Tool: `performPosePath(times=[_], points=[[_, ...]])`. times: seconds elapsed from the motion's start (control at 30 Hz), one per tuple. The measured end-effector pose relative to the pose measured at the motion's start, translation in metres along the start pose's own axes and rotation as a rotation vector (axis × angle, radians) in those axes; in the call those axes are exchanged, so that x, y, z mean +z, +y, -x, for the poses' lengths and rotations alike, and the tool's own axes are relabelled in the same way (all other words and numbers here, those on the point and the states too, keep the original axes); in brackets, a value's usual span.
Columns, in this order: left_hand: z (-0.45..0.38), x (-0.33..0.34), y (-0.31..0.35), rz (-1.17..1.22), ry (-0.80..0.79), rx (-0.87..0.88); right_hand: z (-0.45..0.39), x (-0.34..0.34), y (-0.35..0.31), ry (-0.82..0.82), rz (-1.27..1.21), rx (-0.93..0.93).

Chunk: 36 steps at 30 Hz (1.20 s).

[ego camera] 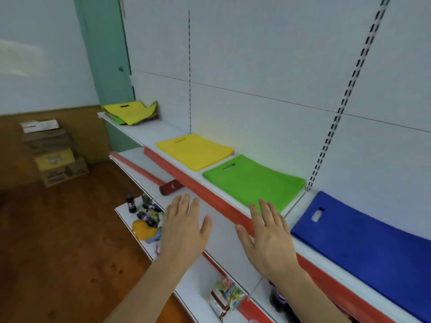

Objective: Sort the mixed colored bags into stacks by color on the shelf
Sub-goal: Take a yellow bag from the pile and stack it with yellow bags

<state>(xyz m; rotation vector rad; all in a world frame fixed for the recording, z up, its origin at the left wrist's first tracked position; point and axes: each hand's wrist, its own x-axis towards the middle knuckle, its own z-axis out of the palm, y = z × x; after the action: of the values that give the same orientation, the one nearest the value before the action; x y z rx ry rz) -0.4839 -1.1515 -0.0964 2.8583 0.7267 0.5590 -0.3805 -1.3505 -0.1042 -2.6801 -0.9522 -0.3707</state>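
Head view: three sorted stacks of flat non-woven bags with die-cut handle slots lie in a row on the white metal shelf [163, 136] — flat yellow bags [196, 150], then flat green bags [254, 180] just beside them, then flat blue bags [363, 238] past the slotted upright. Still a mixed pile of yellow, green and darker bags [133, 113] at the far left end of the same shelf, well apart from the sorted row, so probably midway through, with that pile left to split by colour. Left hand [184, 227] spread flat, fingers straight, holding nothing, hovering before the red shelf edging [210, 197]. Right hand [268, 236] likewise spread and empty, fingertips over the near corner of the green stack; contact cannot be told. Below, lower white shelves with small bottles and snack packets [144, 213]. Beyond, pale wall panels, a green door frame [102, 54], wood-look floor [58, 241] and stacked cardboard boxes [53, 155].
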Motion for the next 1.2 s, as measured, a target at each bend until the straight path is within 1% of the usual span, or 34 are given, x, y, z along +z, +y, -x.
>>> performPosePath(times=[0.23, 0.37, 0.47, 0.57, 0.73, 0.83, 0.97, 1.1, 1.2], points=[[-0.068, 0.011, -0.099, -0.033, 0.053, -0.110, -0.109, 0.060, -0.083, -0.031, -0.073, -0.144], [-0.111, 0.011, -0.156, -0.069, 0.054, -0.190, -0.177, 0.087, -0.135, -0.066, -0.125, -0.219], [-0.144, 0.007, -0.195, -0.093, 0.091, -0.244, -0.229, 0.109, -0.167, -0.084, -0.120, -0.266], [-0.170, 0.006, -0.235, -0.124, 0.074, -0.299, -0.273, 0.129, -0.200, -0.109, -0.107, -0.290], [-0.217, 0.009, -0.305, -0.116, 0.107, -0.361, -0.341, 0.166, -0.264, -0.134, -0.063, -0.340], [-0.253, 0.018, -0.354, -0.109, 0.103, -0.357, -0.380, 0.190, -0.299, -0.130, -0.056, -0.336], [-0.309, 0.020, -0.416, -0.083, 0.096, -0.330, -0.433, 0.216, -0.345, -0.127, -0.041, -0.283], [-0.365, 0.017, -0.469, -0.062, 0.063, -0.247, -0.486, 0.239, -0.383, -0.091, -0.039, -0.209], [-0.404, 0.020, -0.502, -0.062, 0.040, -0.219, -0.518, 0.259, -0.402, -0.085, -0.027, -0.175]])
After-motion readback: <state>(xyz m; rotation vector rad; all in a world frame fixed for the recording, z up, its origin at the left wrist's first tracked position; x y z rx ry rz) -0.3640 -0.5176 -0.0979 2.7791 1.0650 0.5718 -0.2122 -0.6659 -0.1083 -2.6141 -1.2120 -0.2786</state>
